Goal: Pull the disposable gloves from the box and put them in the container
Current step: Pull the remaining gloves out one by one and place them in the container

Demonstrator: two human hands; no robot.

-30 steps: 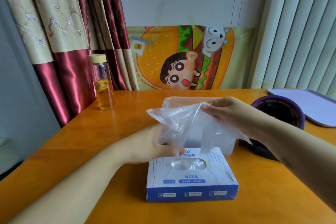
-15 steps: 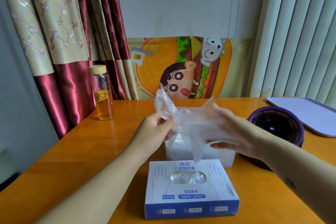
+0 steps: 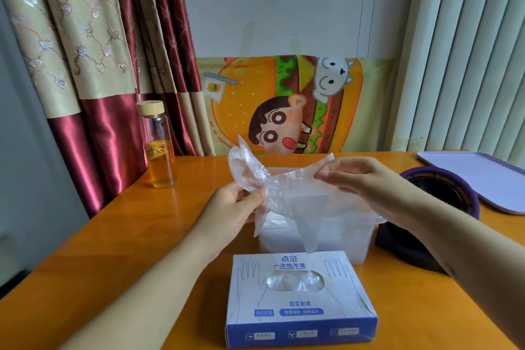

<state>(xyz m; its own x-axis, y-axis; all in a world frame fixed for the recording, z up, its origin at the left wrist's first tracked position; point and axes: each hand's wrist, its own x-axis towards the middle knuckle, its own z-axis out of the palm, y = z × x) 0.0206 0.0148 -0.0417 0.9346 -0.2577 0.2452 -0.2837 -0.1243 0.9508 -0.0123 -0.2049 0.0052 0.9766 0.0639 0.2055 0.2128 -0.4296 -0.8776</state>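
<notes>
On the glove box [image 3: 301, 301] top: 点范, 一次性手套, 结实耐用

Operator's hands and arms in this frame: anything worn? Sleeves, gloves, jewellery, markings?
Nothing worn that shows. The left hand and right hand have no rings, watch or wristband. The left forearm and right forearm are sleeveless to the frame edge. The right forearm has one small dark mark, too small to identify.

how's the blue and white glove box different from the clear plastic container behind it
The blue and white cardboard glove box is opaque and printed; the clear plastic container is translucent and plain. The box sits nearer the camera, the container behind it. The box's top has an oval opening showing gloves; the container's top is open. Both are rectangular and rest on the orange wooden table.
</notes>
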